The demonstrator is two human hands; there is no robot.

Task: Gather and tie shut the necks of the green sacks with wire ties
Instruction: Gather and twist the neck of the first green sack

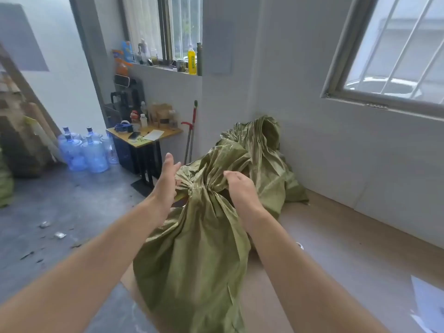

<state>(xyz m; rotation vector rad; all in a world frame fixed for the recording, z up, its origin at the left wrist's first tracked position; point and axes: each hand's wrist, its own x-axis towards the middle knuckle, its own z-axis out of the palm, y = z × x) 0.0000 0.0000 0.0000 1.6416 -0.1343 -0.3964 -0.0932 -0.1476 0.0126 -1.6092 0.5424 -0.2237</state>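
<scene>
**Q:** Fig. 1. Largest item first?

**A:** The olive-green woven plastic sack (192, 248), filled, lying on the pale brown board (336, 236) in front of me. Its body lies toward me, so its gathered neck (200, 188) points away, within reach of both hands. A second crumpled green sack (262, 150) lies behind it, against the wall.

**Q:** And the hands?

**A:** My right hand (240, 186) comes down from above, fingers curled into the cloth just right of the neck. I judge this keeps the gathers bunched. My left hand (167, 181) stands on edge at the neck's left, palm toward the bunch, fingers straight, thumb apart, holding nothing.

**Q:** The wire tie?

**A:** It cannot be made out, and I cannot tell whether the neck is bound.
</scene>
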